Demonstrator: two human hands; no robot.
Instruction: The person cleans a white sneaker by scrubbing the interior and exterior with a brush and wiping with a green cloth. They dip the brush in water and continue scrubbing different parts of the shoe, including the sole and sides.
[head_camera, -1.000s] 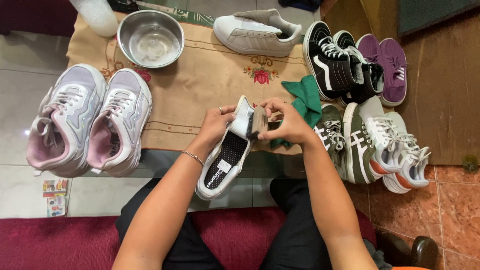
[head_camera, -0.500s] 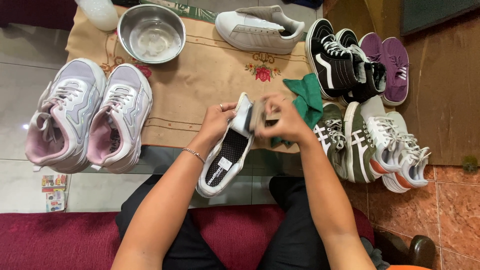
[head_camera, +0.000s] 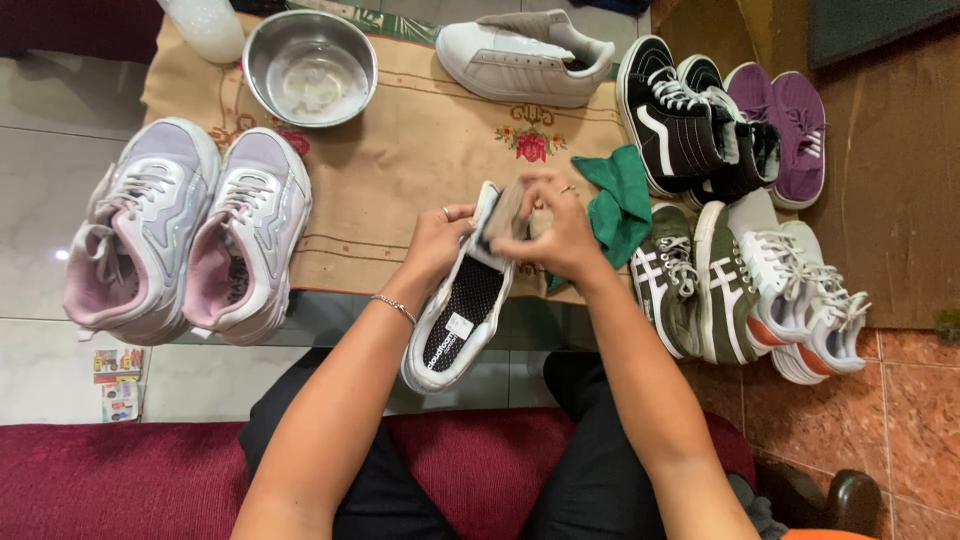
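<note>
Glossy metal bowl (head_camera: 310, 68) on a matt woven cloth mat (head_camera: 400, 170); white sneaker (head_camera: 458, 305) smooth, with black mesh insole

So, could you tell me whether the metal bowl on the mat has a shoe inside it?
No, the metal bowl holds no shoe; only its shiny, wet-looking bottom shows.

white sneaker (head_camera: 460, 310) with black dotted insole; green cloth (head_camera: 615, 200); tan mat (head_camera: 420, 150) with red flower embroidery; 2 lilac-and-pink sneakers (head_camera: 185, 230); silver bowl (head_camera: 310, 68); black high-tops (head_camera: 685, 120) with white stripe; purple shoes (head_camera: 790, 125); olive sneakers (head_camera: 700, 280) striped white.
</note>
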